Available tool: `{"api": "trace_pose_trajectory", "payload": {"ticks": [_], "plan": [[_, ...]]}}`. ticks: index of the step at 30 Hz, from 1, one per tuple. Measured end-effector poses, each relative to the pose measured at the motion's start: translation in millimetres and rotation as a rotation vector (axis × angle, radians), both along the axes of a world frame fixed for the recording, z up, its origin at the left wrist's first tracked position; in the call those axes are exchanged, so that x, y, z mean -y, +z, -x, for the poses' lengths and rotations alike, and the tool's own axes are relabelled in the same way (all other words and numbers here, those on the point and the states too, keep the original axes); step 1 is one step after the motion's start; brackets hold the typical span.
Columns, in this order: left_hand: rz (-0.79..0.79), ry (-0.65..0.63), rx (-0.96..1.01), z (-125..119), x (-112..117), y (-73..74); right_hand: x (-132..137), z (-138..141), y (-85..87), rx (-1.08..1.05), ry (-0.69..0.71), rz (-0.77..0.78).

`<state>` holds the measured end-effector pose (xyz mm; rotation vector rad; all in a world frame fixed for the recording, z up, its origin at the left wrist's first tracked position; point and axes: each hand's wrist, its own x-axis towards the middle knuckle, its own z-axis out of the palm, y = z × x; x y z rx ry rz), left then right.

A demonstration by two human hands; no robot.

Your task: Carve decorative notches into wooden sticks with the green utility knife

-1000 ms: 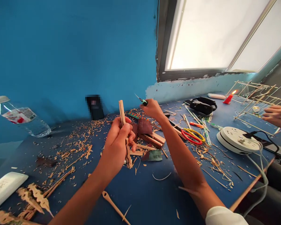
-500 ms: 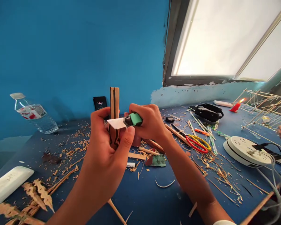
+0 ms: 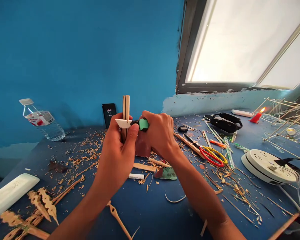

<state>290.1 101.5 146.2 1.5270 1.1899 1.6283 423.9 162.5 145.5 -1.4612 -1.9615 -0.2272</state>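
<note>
My left hand (image 3: 118,143) is closed round an upright strip of wood (image 3: 126,106) with a dark line along it. In my right hand (image 3: 160,130) is a utility knife (image 3: 143,124) with a green and black handle, the fingers wrapped round it. Its pale blade (image 3: 123,123) points left and lies across the wood strip, touching it. My left thumb presses near the base of the blade. The lower end of the strip is hidden by my left hand. Below my hands lie a white marker (image 3: 136,176) and a piece of green sandpaper (image 3: 168,173).
Wood shavings litter the blue table (image 3: 150,206). A water bottle (image 3: 43,121) and a phone (image 3: 109,113) stand by the wall. To the right are scissors (image 3: 212,156), a burning red candle (image 3: 257,117), a thin-stick frame (image 3: 282,115) and a power strip (image 3: 267,166). Carved wooden pieces (image 3: 48,205) lie left.
The wood strip has turned to show a narrower face, and the blade now crosses it slightly higher up. Both hands stay closed. The view has shifted slightly, and the other person's hand is mostly out of frame.
</note>
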Motion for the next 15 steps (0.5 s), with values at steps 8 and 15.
{"api": "trace_pose_trajectory", "payload": {"ticks": [8, 15], "plan": [[0.085, 0.001, 0.120, -21, -58, -26.4, -46, 3, -26.5, -0.012, -0.151, 0.155], [0.235, -0.034, 0.144, -28, -72, -35.5, -58, -3, -36.7, -0.024, -0.162, 0.197]]}}
